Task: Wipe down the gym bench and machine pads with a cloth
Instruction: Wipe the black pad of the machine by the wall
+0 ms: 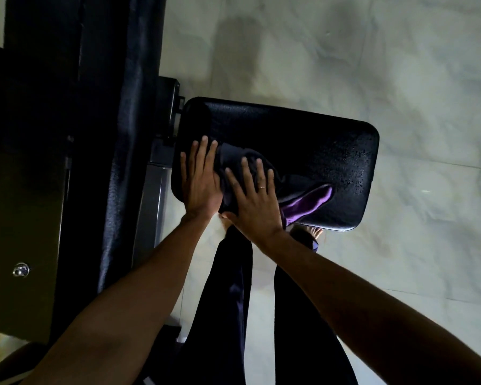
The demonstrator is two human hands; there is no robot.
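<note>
Wiping step: right hand (254,201) and left hand (200,184), fingers straight, press the dark purple-lined cloth (308,201) (left apparently only its edge) on the black textured vinyl pad (303,134); next, sweep right.

1. Dim overall; the pale tiled floor (414,65) at upper right is the brightest area, softly lit.
2. Blurred grey shadows mottle that floor, one broad patch above the seat pad (303,134).
3. The pad's textured vinyl shows small specular glints along its right side.
4. The black machine frame (39,134) at left sinks into shadow, detail lost.
5. The forearms (128,295) are underexposed.
6. Edges bow with wide-angle distortion; focus is slightly soft throughout.
</note>
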